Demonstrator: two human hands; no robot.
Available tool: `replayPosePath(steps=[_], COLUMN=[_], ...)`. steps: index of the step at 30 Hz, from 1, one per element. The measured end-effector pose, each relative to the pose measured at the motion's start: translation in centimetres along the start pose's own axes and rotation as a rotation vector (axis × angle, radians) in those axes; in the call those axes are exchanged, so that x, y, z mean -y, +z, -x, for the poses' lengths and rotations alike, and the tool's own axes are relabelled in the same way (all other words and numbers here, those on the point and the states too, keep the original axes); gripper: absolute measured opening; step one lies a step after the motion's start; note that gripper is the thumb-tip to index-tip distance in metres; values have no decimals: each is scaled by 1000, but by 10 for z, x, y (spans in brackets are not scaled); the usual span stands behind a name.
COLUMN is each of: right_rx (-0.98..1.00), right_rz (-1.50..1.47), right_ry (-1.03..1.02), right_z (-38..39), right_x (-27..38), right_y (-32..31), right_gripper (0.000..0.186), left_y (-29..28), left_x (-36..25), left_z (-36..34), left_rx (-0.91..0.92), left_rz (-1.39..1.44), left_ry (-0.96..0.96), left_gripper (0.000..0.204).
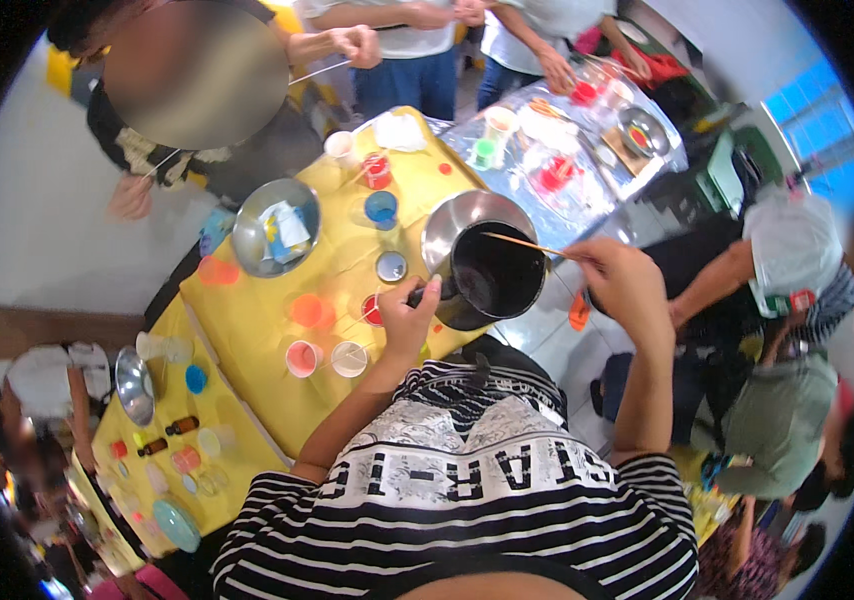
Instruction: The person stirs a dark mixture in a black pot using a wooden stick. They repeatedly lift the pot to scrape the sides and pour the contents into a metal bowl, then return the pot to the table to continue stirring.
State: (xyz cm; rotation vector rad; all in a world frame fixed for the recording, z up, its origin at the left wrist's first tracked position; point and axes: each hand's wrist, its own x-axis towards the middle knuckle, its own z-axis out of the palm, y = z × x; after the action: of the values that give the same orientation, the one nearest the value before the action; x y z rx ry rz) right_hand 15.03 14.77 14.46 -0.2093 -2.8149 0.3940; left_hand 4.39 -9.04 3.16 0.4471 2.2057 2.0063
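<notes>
My left hand (409, 318) grips the black handle of a dark pot (492, 290) at the table's right edge. My right hand (619, 288) pinches a thin wooden stick (527, 242), whose far end reaches into the pot. The pot's dark inside shows; it overlaps a shiny steel bowl (447, 218) behind it. Left of the pot lie a small silver round container (391, 265), a red cup (371, 310) partly behind my hand, and a blue cup (380, 207). A pink cup (302, 358) and a pale cup (349, 359) stand beside my left forearm.
The yellow-covered table (247, 340) holds another steel bowl (275, 228) with packets and several cups. A second yellow table (157, 480) with bottles is at left. A foil-covered table (507, 180) adjoins at back right. People stand around, including a person (787, 260) close on the right.
</notes>
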Motion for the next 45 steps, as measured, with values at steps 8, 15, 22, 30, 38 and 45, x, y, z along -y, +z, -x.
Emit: replayPosePath(steps=[8,15,22,30,38,45], right_rx=[393,247,117,-49,-233,-576], right_rz=[-536,-252,-1025,-848,-955,-996], right_ry=[605,280,246,-13,234,447], right_z=[-6,-4,-13,0,19,37], right_x=[-97,-85,-11,30,23,-2], right_y=[147,245,185,157,155,165], right_gripper=[17,23,51,111,80,68], left_y=[-2,-7,0,13,15,-5], left_x=[4,6,19,9,-22,-34], left_z=[28,40,34,22,9,-22], left_rx=[-22,-23,-16,146,394,301], left_rz=[481,495,484,395,-92,-443], left_ry=[-467,-541,-482,-373,-6,586], left_gripper=[33,29,29,28,29,16])
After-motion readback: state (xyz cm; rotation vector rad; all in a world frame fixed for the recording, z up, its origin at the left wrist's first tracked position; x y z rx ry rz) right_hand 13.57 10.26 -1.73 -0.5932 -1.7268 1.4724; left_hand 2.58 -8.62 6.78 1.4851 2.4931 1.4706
